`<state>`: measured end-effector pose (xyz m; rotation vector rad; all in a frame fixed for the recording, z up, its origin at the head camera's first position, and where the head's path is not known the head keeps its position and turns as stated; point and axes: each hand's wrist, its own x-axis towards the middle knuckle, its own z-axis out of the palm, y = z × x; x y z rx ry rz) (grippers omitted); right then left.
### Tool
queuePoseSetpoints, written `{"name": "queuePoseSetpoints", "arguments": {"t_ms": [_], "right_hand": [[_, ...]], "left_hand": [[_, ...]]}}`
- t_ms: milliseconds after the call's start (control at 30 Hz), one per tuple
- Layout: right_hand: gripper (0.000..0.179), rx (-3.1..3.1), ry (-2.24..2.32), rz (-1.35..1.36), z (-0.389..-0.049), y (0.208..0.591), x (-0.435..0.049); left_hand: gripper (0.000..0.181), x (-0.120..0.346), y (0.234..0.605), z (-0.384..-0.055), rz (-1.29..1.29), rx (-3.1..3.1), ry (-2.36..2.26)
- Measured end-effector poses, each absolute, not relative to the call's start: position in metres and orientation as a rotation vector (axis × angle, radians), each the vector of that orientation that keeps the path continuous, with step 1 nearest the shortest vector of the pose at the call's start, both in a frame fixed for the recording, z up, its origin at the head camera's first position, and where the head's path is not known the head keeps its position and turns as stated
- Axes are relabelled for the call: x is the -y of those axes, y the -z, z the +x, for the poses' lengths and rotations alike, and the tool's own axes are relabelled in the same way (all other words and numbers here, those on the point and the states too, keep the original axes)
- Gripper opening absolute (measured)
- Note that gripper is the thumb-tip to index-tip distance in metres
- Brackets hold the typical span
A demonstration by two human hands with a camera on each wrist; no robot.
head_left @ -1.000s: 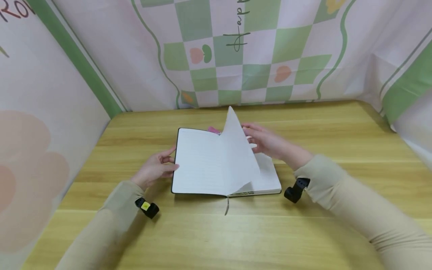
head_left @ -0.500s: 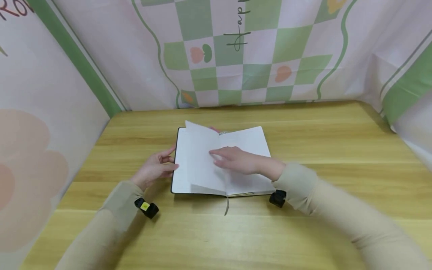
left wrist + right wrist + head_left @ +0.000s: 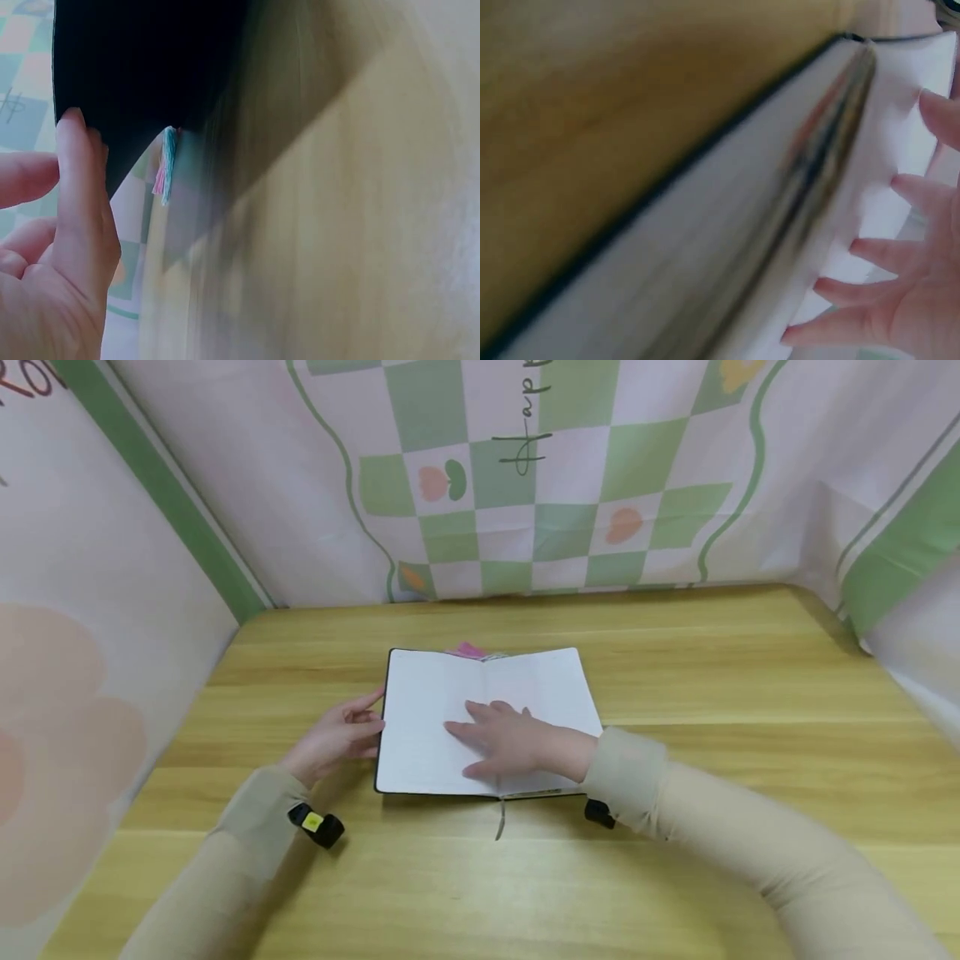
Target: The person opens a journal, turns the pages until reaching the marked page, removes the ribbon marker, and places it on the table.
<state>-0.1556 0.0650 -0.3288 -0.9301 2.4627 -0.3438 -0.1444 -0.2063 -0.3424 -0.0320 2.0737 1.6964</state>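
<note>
A black-covered notebook (image 3: 427, 693) lies spread at two blank-looking pages on the wooden table. Its left cover edge is pinched by my left hand (image 3: 339, 742), thumb at the front and fingers behind. In the left wrist view those fingers (image 3: 82, 172) lie along the dark outer cover (image 3: 150, 60), raised off the table. My right hand (image 3: 513, 739) rests with spread fingers across the pages near the centre fold. The right wrist view shows its fingertips against the white page (image 3: 885, 127). Something thin and coloured (image 3: 832, 127) is tucked among the pages, blurred.
A grey ribbon bookmark (image 3: 501, 821) trails from the near end of the spine. Behind the notebook a pink piece (image 3: 470, 650) sticks out; the left wrist view has a pink and teal tassel (image 3: 166, 165). A patterned curtain (image 3: 570, 485) borders the wooden table (image 3: 480, 893).
My right hand has swung a page from the right over to the left, and now lies spread on the pages. The turned page has settled flat. My left hand keeps its hold on the cover.
</note>
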Motion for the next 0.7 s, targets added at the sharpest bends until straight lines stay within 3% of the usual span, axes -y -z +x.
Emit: {"name": "queuePoseSetpoints", "arguments": {"t_ms": [300, 700], "right_hand": [[0.067, -2.492, 0.235, -0.936, -0.151, 0.328, -0.058], [0.063, -2.467, 0.328, -0.914, -0.18, 0.325, -0.095]], "left_hand": [[0.073, 0.207, 0.339, -0.141, -0.119, -2.085, -1.671], [0.073, 0.199, 0.337, -0.143, -0.141, -2.155, -1.644]]}}
